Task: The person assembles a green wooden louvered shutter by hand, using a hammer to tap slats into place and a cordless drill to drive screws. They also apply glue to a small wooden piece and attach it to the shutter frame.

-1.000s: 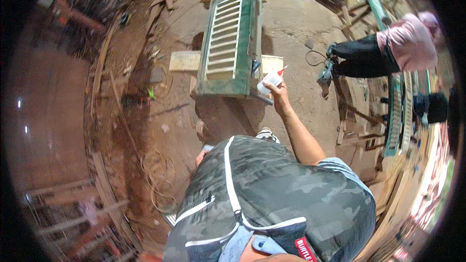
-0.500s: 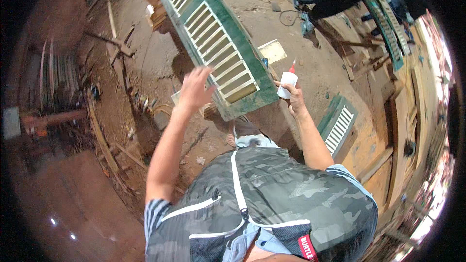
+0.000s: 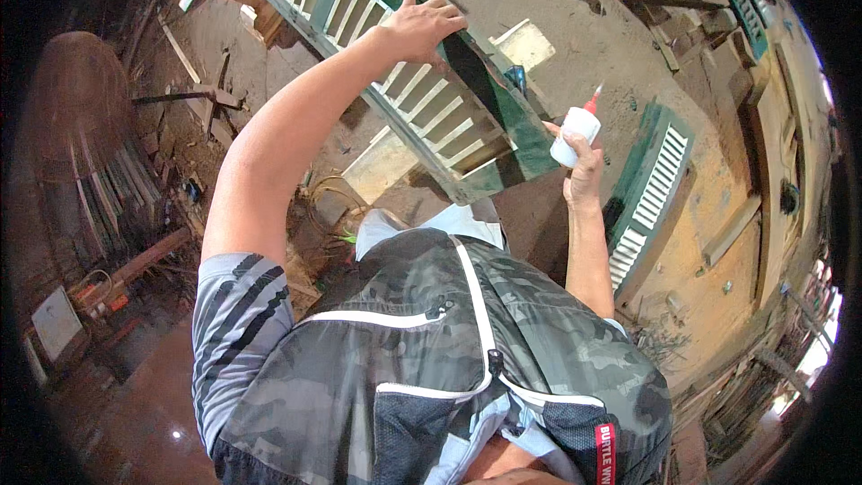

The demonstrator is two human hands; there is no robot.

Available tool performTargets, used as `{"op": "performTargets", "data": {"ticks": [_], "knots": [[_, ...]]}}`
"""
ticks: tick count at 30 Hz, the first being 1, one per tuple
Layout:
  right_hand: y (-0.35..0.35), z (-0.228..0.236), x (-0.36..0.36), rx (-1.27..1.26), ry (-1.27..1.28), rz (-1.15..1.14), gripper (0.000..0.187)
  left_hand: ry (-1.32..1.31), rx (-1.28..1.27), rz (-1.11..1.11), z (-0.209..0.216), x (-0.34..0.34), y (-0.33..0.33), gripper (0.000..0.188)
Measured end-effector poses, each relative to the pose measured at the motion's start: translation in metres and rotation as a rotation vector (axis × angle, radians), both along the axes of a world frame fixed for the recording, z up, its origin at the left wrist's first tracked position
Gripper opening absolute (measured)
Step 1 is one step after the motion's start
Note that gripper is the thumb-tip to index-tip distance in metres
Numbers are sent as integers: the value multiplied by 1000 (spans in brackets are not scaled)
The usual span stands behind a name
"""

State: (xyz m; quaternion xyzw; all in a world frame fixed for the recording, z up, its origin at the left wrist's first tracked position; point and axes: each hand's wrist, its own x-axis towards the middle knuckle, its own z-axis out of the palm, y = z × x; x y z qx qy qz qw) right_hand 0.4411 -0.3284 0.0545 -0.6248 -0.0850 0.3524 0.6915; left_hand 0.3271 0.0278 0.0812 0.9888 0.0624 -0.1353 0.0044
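A green shutter panel [image 3: 516, 181] with pale slats slants from the upper left to the middle in front of me. My left hand [image 3: 417, 29] reaches across it, thumb spread from the fingers, at the panel's far long edge. The fingers look stretched out; their contact with the panel is not fully clear. Just right of the panel's near end, my right hand [image 3: 584, 166] grips a white glue bottle [image 3: 575, 136]. Its red cap and thin pale tip point up and away from me.
Another green louvred panel [image 3: 651, 180] lies on the right by wooden boards [image 3: 709, 216]. A pale block [image 3: 523, 45] and a blue object [image 3: 515, 79] lie beyond the panel. Wood scraps [image 3: 211, 103] litter the ground at left, near a bundle of strips [image 3: 103, 189].
My left hand has moved from the panel's near-left edge across to its far edge. The glue bottle in my right hand appears further right. The view has shifted; the person at upper right is gone.
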Motion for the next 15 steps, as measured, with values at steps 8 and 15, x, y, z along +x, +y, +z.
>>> {"op": "performTargets", "data": {"ticks": [8,15], "knots": [[-3,23,-54,-53,-115,-182,36,-300,-22,-179,1,-20,20,77],[5,65,-112,-51,-211,-231,47,-508,-199,-150,15,-75,23,76]]}}
